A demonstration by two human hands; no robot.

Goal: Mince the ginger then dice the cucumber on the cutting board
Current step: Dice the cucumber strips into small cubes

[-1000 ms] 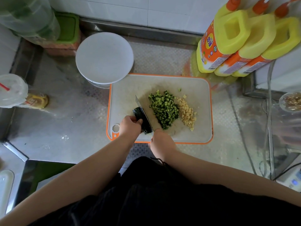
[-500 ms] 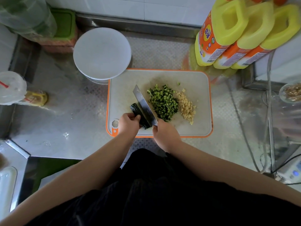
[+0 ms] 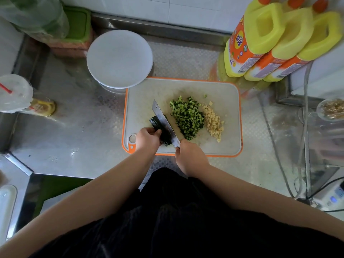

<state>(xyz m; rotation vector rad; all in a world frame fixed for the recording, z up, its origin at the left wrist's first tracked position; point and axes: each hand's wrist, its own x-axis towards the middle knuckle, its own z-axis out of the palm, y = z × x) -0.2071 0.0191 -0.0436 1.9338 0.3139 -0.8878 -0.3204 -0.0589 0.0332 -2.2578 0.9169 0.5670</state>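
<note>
The uncut piece of cucumber [image 3: 161, 131] lay on the near left part of the cutting board [image 3: 219, 146], dark-skinned, its length running away from the person. The left hand [image 3: 148, 139] held it at its near end, fingers curled over the piece. The cleaver [image 3: 164, 122] stood tilted against the cucumber's right side, its blade running diagonally up and to the left. The right hand [image 3: 191, 157] gripped the cleaver's handle at the board's near edge, fingers wrapped closed around it. Just right of the blade sat a heap of diced cucumber [image 3: 187, 118], and touching that heap on its right lay a smaller pile of minced ginger [image 3: 214, 122]. The board, white with an orange rim, rested on a steel worktop [image 3: 78, 131]. A round white lid [image 3: 120, 58] overlapped the board's far left corner. Three yellow bottles [image 3: 279, 40] stood at the far right, near the board's corner. A lidded plastic cup [image 3: 14, 93] with a red straw sat at the far left.
</note>
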